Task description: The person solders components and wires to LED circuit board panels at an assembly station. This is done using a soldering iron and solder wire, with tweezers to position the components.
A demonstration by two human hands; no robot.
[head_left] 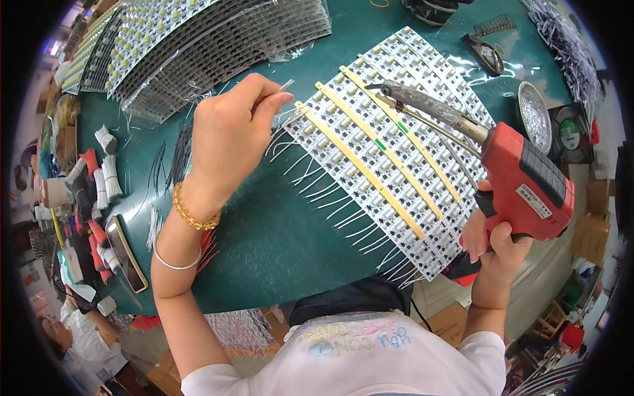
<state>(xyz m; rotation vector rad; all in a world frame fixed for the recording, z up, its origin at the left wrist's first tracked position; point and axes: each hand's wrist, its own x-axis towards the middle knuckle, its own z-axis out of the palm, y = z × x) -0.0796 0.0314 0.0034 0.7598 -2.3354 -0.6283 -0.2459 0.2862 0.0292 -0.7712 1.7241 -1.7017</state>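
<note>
Apparent soldering step: left hand (231, 125), upper left of frame, pinches a pale sliver (286, 86); right hand (495, 245) grips red soldering gun (528, 181), right; next move likely requires aligning both at centre-right circuit-board panel (391, 158).

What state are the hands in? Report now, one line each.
Left hand: closed, pinching a thin pale strand at the fingertips.
Right hand: closed, holding the red soldering gun.

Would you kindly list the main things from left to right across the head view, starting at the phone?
Phone, bundle of black wires, left hand, white circuit-board panel, red body of the soldering gun.
</note>
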